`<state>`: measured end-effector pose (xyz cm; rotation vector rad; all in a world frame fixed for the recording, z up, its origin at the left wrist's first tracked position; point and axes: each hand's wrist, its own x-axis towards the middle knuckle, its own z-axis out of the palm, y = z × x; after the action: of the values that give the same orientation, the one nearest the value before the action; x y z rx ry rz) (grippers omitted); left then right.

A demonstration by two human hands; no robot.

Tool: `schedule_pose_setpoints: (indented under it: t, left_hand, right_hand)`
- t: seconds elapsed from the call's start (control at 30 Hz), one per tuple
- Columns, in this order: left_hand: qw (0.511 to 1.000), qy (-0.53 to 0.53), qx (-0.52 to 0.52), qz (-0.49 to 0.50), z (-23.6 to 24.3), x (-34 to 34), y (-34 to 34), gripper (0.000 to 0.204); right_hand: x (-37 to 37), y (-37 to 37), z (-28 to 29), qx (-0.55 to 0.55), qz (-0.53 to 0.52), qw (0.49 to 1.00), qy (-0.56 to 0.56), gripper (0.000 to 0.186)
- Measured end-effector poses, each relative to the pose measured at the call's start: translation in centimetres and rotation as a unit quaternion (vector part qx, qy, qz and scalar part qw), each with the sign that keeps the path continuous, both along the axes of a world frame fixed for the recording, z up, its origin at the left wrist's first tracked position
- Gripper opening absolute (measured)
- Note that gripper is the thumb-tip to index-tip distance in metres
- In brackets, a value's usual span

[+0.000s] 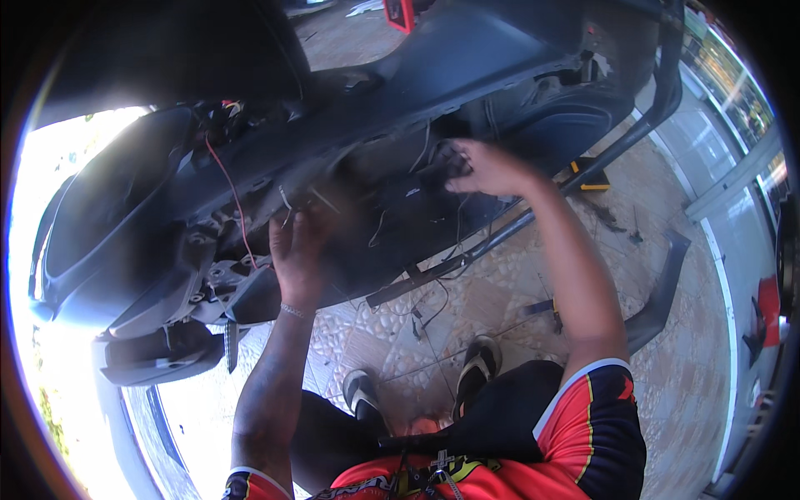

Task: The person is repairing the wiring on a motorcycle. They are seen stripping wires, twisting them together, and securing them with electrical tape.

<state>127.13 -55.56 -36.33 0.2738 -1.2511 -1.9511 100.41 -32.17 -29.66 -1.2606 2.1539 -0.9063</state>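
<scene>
A dark scooter body (467,58) lies across my view, with a long recess along its side where thin wires show. My left hand (293,254) is at the left part of this recess, its fingertips pinched at a thin pale wire (285,197). Some blur covers the area beside these fingers. Further right, my right hand (487,169) reaches into the recess with its fingers curled at a dark bundle (446,157); what they grip is too dark to make out. To the left of my left hand hangs a red wire (232,192).
Below the recess runs a dark metal bar (517,223). Loose wires dangle under it toward the stone-patterned tile floor (500,292). A black and yellow object (593,173) rests on the floor at right, and a dark curved panel (667,287) lies near my right elbow.
</scene>
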Motion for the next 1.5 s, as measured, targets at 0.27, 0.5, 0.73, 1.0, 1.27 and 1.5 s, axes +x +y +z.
schedule_pose_setpoints:
  t: [0.27, 0.5, 0.73, 1.0, 1.27, 1.5]
  left_hand:
    - [0.999, -0.007, 0.015, -0.035, 0.1, 0.3, 0.6, 0.014]
    - [0.998, -0.029, 0.014, 0.045, -0.2, 0.9, -1.6, 0.018]
    - [0.999, -0.031, -0.019, 0.008, 0.3, 0.9, -0.3, 0.014]
    - [0.999, -0.026, 0.010, 0.043, -1.0, 1.0, -1.8, 0.017]
    - [0.971, -0.133, -0.165, 0.109, -2.2, 0.9, -3.9, 0.031]
    - [0.989, -0.080, -0.095, 0.079, -1.1, 1.1, -2.2, 0.027]
  right_hand:
    - [2.2, 16.3, -3.1, -0.117, -0.161, 0.959, 0.202, 0.024]
    - [-2.4, 34.0, -6.5, 0.003, -0.406, 0.847, 0.342, 0.020]
    - [-10.1, 43.6, -5.7, 0.291, -0.605, 0.615, 0.414, 0.040]
    - [-5.5, 35.1, 3.2, -0.307, -0.532, 0.747, 0.254, 0.035]
    - [1.7, 19.6, 5.4, -0.673, -0.363, 0.638, -0.096, 0.025]
    - [-0.7, 10.7, 4.2, -0.624, -0.324, 0.595, -0.389, 0.025]
